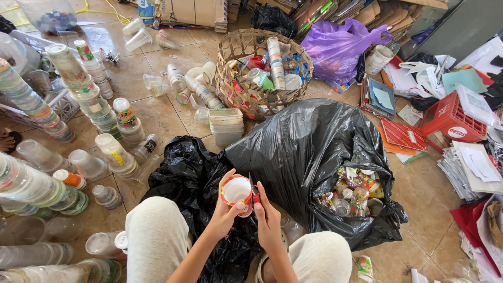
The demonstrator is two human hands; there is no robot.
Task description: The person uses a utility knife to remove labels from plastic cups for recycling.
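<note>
Seated figure: the left hand (226,209) clasped a red-rimmed plastic cup (237,191) mouth-up over the lap, steadying it while the right hand (267,217) pinched a small red tool (255,196) against its rim, beside the open black bag (309,157).

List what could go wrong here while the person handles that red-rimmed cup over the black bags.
1. The left hand holds the cup while the right hand works a small red tool close to the left hand's fingers; a slip might nick them.
2. The tall stacks of cups lean and could topple if bumped.
3. The open black bag may spill its contents.
</note>
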